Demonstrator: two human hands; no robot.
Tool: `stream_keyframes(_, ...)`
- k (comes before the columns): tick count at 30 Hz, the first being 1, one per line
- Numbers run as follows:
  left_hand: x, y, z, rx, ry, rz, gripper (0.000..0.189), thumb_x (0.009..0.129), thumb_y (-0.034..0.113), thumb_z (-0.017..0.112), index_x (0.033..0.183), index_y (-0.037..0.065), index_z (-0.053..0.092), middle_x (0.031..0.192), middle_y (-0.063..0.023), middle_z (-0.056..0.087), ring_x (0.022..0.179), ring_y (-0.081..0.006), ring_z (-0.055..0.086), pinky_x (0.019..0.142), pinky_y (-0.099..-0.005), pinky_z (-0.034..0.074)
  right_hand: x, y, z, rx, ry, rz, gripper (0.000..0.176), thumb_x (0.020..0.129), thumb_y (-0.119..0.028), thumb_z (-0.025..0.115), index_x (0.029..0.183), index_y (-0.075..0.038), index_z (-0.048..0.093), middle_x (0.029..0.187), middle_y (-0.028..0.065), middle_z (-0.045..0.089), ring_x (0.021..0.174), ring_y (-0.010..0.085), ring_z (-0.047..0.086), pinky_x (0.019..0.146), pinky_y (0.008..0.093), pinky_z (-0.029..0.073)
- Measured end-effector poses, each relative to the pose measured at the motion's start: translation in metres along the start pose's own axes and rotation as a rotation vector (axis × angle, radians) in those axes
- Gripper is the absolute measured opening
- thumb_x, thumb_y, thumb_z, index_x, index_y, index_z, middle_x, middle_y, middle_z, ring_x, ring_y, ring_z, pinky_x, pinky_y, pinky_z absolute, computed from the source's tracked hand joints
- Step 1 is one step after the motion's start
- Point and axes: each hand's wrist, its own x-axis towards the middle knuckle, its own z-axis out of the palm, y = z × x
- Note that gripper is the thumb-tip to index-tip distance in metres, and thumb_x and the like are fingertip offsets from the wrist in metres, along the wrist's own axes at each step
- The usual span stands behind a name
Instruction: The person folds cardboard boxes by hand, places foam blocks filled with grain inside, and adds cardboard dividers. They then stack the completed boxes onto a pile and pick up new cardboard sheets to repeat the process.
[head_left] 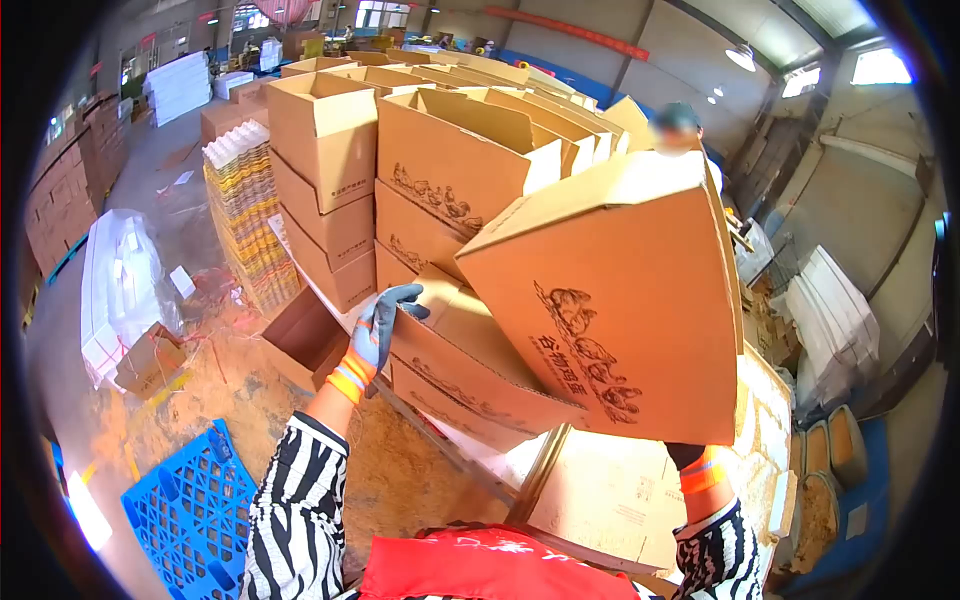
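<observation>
A large open cardboard box (610, 310) printed with chickens and Chinese characters is tilted in front of me. My right hand (688, 456), in a dark glove with an orange cuff, is at its lower right corner; the box hides the fingers. My left hand (385, 325), in a grey-blue glove with an orange cuff, grips the left end of a lower cardboard box (465, 375), fingers curled over its edge. This lower box sits on another box, partly behind the tilted one. Beside my left hand stands an open brown box (305, 335).
Stacked open cartons (325, 185) rise behind the boxes, beside a tall stack of egg trays (245, 215). A blue plastic pallet (195, 510) lies at lower left. A flat carton (605, 495) lies before me. Another person (678, 125) is partly visible beyond the tilted box.
</observation>
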Motion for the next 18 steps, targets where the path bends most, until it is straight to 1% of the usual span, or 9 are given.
stream_keyframes(3,-0.002,0.001,0.002,0.012,0.022,0.009,0.057,0.099,0.051,0.04,0.123,0.002,0.056,0.113,-0.0082,0.06,0.097,-0.0192,0.062,0.091,-0.0318,0.045,-0.005,-0.005,0.002,0.03,0.028,0.008,0.022,0.093,-0.021,0.048,0.11,-0.009,0.055,0.105,0.0094,0.06,0.096,0.025,0.058,0.081,0.0372,0.047)
stream_keyframes(4,-0.001,0.003,0.002,0.016,0.026,-0.016,0.056,0.099,0.049,0.04,0.125,0.002,0.055,0.114,-0.0078,0.059,0.096,-0.0181,0.061,0.092,-0.0314,0.043,-0.006,-0.009,0.002,0.046,0.041,0.008,0.022,0.092,-0.021,0.048,0.109,-0.009,0.056,0.105,0.0094,0.06,0.096,0.0251,0.058,0.081,0.0374,0.047)
stream_keyframes(7,-0.004,-0.007,0.004,-0.056,0.039,0.044,0.054,0.1,0.046,0.041,0.126,0.001,0.054,0.114,-0.0076,0.058,0.097,-0.0168,0.06,0.091,-0.0306,0.043,0.004,-0.03,0.003,0.19,0.121,0.013,0.021,0.092,-0.021,0.049,0.107,-0.01,0.057,0.103,0.0094,0.061,0.094,0.0255,0.058,0.08,0.0379,0.047)
stream_keyframes(8,-0.002,-0.007,0.002,-0.077,0.009,0.048,0.05,0.101,0.039,0.043,0.133,0.001,0.049,0.114,-0.0072,0.057,0.096,-0.0137,0.058,0.091,-0.0281,0.043,0.015,-0.04,0.008,0.268,0.15,0.016,0.02,0.091,-0.021,0.049,0.106,-0.01,0.057,0.102,0.0093,0.061,0.094,0.0257,0.058,0.079,0.0381,0.047)
stream_keyframes(11,0.007,-0.05,-0.003,-0.375,0.175,-0.009,0.045,0.101,0.027,0.043,0.14,0.003,0.041,0.114,-0.0057,0.056,0.098,-0.0097,0.054,0.091,-0.0243,0.041,0.058,-0.061,0.019,0.575,0.17,0.051,0.019,0.09,-0.021,0.049,0.104,-0.011,0.059,0.1,0.0093,0.062,0.092,0.0261,0.059,0.078,0.0386,0.047)
stream_keyframes(13,-0.004,-0.035,0.005,-0.177,0.177,0.028,0.05,0.1,0.015,0.042,0.148,0.008,0.028,0.135,-0.0062,0.045,0.112,-0.0075,0.045,0.097,-0.023,0.036,0.093,-0.067,0.033,0.773,0.147,0.099,0.018,0.09,-0.021,0.049,0.102,-0.011,0.059,0.098,0.0093,0.063,0.091,0.0264,0.059,0.077,0.039,0.047)
stream_keyframes(15,-0.006,-0.038,0.013,-0.172,0.181,0.143,0.054,0.099,0.012,0.043,0.15,0.009,0.024,0.145,-0.007,0.037,0.122,-0.0093,0.039,0.102,-0.0242,0.032,0.119,-0.067,0.048,0.91,0.124,0.146,0.018,0.089,-0.021,0.049,0.1,-0.012,0.06,0.097,0.0092,0.063,0.09,0.0267,0.059,0.076,0.0393,0.047)
stream_keyframes(16,0.001,-0.023,0.018,-0.111,0.194,0.01,0.06,0.097,0.01,0.046,0.151,0.007,0.019,0.152,-0.0089,0.026,0.133,-0.0144,0.031,0.107,-0.0274,0.026,0.13,-0.065,0.056,0.96,0.116,0.164,0.018,0.089,-0.021,0.05,0.1,-0.012,0.06,0.096,0.0092,0.063,0.09,0.0268,0.06,0.076,0.0395,0.047)
stream_keyframes(18,-0.003,-0.023,0.024,-0.016,0.265,0.073,0.06,0.096,0.008,0.048,0.149,0.004,0.02,0.151,-0.0105,0.028,0.135,-0.0171,0.029,0.109,-0.0287,0.024,0.146,-0.061,0.067,1.031,0.096,0.184,0.017,0.088,-0.021,0.05,0.098,-0.012,0.061,0.095,0.0092,0.064,0.089,0.0271,0.06,0.075,0.0398,0.047)
